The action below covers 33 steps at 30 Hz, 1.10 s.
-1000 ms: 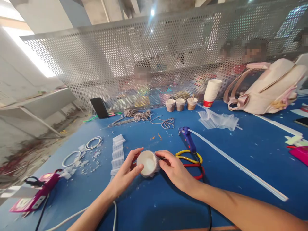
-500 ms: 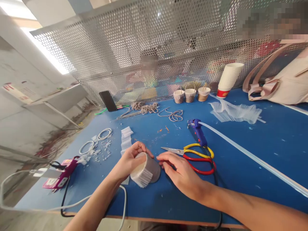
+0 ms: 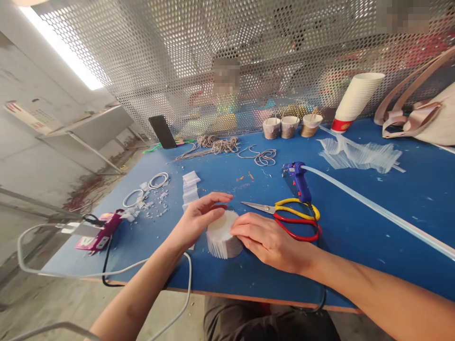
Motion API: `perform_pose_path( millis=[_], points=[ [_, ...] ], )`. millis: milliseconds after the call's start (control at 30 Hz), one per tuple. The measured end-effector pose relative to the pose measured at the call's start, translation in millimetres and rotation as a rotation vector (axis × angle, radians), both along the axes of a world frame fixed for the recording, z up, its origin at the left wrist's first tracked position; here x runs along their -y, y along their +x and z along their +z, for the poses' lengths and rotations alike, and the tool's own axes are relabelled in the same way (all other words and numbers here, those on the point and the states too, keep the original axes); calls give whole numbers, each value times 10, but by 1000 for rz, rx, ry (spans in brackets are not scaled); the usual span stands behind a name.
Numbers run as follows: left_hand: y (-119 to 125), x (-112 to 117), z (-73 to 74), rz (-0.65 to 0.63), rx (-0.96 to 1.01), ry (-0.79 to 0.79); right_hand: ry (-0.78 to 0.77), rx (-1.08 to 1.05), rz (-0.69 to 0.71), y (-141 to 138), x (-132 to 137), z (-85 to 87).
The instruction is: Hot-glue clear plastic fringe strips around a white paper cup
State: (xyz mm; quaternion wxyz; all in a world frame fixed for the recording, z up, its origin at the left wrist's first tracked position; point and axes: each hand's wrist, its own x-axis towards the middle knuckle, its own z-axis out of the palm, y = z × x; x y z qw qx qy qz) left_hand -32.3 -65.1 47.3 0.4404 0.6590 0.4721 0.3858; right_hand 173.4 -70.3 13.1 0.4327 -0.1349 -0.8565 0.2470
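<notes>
A short round cup (image 3: 235, 246), wrapped in cord-like grey material with a pleated white strip (image 3: 216, 247) on its near left side, stands on the blue table with its pale round top facing up. My left hand (image 3: 199, 219) hovers at its far left edge, fingers stretched and apart from the thumb. At the right edge, my right hand (image 3: 270, 242) has thumb and fingers closed on the cup. Behind my left hand lies a pleated white strip (image 3: 191, 185). Scissors (image 3: 296, 218) with yellow and red handles lie just beyond my right hand.
A blue glue gun (image 3: 299, 182) with a long clear stick lies right of the scissors. Cord bundles (image 3: 222, 145), small baskets (image 3: 289, 127), stacked paper cups (image 3: 358, 102) and a phone (image 3: 162, 132) line the back. A purple power strip (image 3: 101, 232) with cables sits left.
The cup has been turned from lying tilted to standing with its round top up. My left hand has loosened from it; my right hand has come in against its right side.
</notes>
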Motion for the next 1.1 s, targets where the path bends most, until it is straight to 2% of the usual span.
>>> perform_pose_path(
  millis=[100, 233, 333, 433, 533, 633, 1100],
  points=[
    [-38, 83, 45, 82, -83, 257, -19, -28, -52, -1, -8, -24],
    [-72, 286, 97, 44, -360, 640, -13, -51, -104, 0, -6, -35],
    [-74, 445, 47, 16, -561, 874, 8, -41, -130, 8, 2, -34],
    [-44, 553, -80, 45, -696, 1023, 8, -10, -122, 10, 23, -32],
    [0, 607, -220, 98, -768, 1079, 9, 8, -107, 4, 50, -23],
    [27, 643, -314, 148, -756, 1095, 16, 8, -111, -6, 70, -8],
    [5, 742, -427, 181, -734, 1147, 19, 79, -147, -31, 140, -5]
  ],
)
